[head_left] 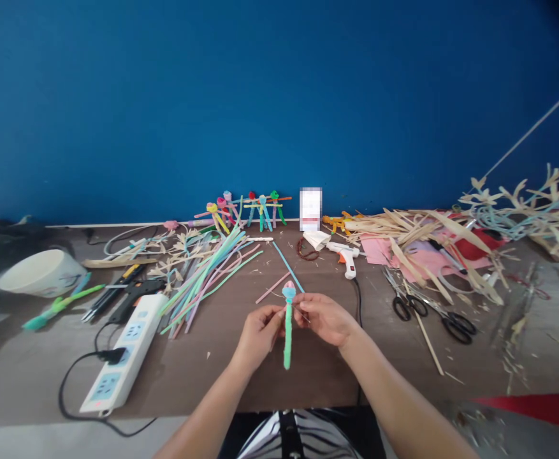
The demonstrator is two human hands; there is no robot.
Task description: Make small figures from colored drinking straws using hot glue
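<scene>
Above the front of the table I hold a small pipe-cleaner figure (287,331) upright between my hands. Its long body is mint green, topped by a round pale-blue and pink head. My left hand (260,328) pinches it just below the head from the left side. The fingers of my right hand (327,317) close in at the same spot from the right, and a thin strand shows beside them. How the fingertips meet behind the figure is partly hidden. Just beyond lie a blue pipe cleaner (287,266) and a short pink pipe cleaner (272,288).
Loose pipe cleaners (207,274) lie left beside a white power strip (123,354), a black glue gun (138,296) and a white bowl (43,273). Finished figures (262,210) lean at the wall. Rightward are a white glue gun (346,255), scissors (456,325) and dried strips (403,229).
</scene>
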